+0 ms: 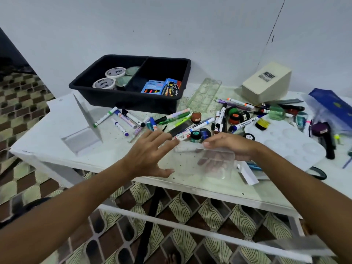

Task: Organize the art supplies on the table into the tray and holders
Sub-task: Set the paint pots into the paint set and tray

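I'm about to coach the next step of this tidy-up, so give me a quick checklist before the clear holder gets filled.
1. Right hand grips clear holder: ok, fingers show through its wall.
2. Left hand free: ok, open beside the holder, holding nothing.
3. Holder upright: not ok, it looks tipped.
4. Holder empty: cannot tell, plastic blurs the inside.
5. Markers within reach: ok, scattered just beyond the hands.
6. Black tray has room: ok, right compartment holds only two boxes.
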A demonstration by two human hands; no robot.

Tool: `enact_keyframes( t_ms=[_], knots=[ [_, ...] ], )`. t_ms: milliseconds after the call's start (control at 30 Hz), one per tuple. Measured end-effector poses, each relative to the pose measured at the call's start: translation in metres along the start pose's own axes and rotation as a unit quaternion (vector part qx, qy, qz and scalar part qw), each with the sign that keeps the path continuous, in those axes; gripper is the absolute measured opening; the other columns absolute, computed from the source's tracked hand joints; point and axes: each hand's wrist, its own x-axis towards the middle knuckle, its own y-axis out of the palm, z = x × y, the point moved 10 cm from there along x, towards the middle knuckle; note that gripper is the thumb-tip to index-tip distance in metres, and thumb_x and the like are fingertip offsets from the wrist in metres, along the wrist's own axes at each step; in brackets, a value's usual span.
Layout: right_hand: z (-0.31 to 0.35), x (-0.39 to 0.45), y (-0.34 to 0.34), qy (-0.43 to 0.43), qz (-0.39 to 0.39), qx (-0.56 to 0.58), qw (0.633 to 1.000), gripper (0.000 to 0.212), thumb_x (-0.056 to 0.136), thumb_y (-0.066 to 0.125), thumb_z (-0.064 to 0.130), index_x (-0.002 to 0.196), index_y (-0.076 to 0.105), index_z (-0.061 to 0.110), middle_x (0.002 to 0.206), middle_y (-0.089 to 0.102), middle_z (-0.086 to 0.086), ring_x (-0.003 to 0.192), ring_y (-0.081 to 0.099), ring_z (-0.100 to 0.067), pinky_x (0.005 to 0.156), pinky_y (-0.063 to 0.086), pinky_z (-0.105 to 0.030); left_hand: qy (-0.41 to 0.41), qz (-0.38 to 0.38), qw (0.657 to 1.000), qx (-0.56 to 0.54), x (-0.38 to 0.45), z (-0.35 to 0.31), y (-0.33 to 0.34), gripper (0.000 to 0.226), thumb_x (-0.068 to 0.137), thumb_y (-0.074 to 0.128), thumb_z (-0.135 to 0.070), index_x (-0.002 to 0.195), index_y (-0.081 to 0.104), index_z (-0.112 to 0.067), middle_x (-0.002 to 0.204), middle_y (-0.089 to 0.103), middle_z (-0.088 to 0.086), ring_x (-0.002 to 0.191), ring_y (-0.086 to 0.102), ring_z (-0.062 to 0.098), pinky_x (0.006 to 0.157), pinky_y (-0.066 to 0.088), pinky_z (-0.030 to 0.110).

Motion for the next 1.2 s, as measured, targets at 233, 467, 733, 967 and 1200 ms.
enact_keyframes(
  t_ms=[233,467,733,967,1200],
  knots=[
    [0.022,-0.018,-0.015,-0.065,-0.211,-0.366,0.904,0.038,0.08,0.066,0.054,0.101,0.067,0.022,0.085,0.067,0.006,0.077,0.062,-0.011,0.076,0.051,-0.033,0.02,0.108,0.992,-0.061,-0.007,-0.013,0.027,0.085,0.071,0.058,-0.067,0.125,0.059,-0.001,0.106,0.067,0.015,0.089,0.064,0.027,0.068,0.054,0.034],
    [-0.003,-0.024,0.017,-0.027,-0.196,-0.602,0.774,0.1,0.06,0.058,0.084,0.139,0.041,0.026,0.126,0.039,0.006,0.118,0.033,-0.013,0.096,0.03,-0.033,0.017,0.159,0.983,-0.087,-0.005,-0.014,0.049,0.085,0.07,0.057,-0.068,0.12,0.063,0.001,0.104,0.069,0.013,0.089,0.065,0.025,0.073,0.053,0.029],
    [-0.002,-0.035,0.004,-0.031,-0.26,-0.599,0.757,0.096,0.066,0.062,0.077,0.143,0.041,0.023,0.128,0.045,0.005,0.119,0.036,-0.014,0.099,0.03,-0.035,-0.01,0.153,0.978,-0.14,0.008,-0.006,0.06,0.084,0.072,0.059,-0.069,0.124,0.061,-0.004,0.105,0.057,0.008,0.093,0.054,0.02,0.072,0.05,0.031],
    [0.005,-0.055,-0.027,-0.102,-0.336,-0.461,0.815,0.076,0.075,0.046,0.076,0.128,0.058,0.022,0.112,0.055,0.004,0.106,0.046,-0.012,0.091,0.038,-0.034,-0.096,0.153,0.964,-0.193,0.023,0.016,0.064,0.083,0.08,0.041,-0.079,0.134,0.053,-0.017,0.112,0.056,0.0,0.1,0.048,0.014,0.084,0.043,0.033],
    [-0.004,-0.075,-0.117,0.025,-0.473,-0.497,0.727,0.043,0.086,0.065,0.031,0.128,0.059,0.025,0.138,0.044,-0.01,0.128,0.03,-0.033,0.098,0.033,-0.047,-0.261,0.16,0.922,-0.238,0.065,0.039,0.098,0.055,0.084,0.068,-0.036,0.133,0.055,-0.016,0.128,0.058,0.006,0.121,0.046,0.024,0.099,0.039,0.038]
  ],
)
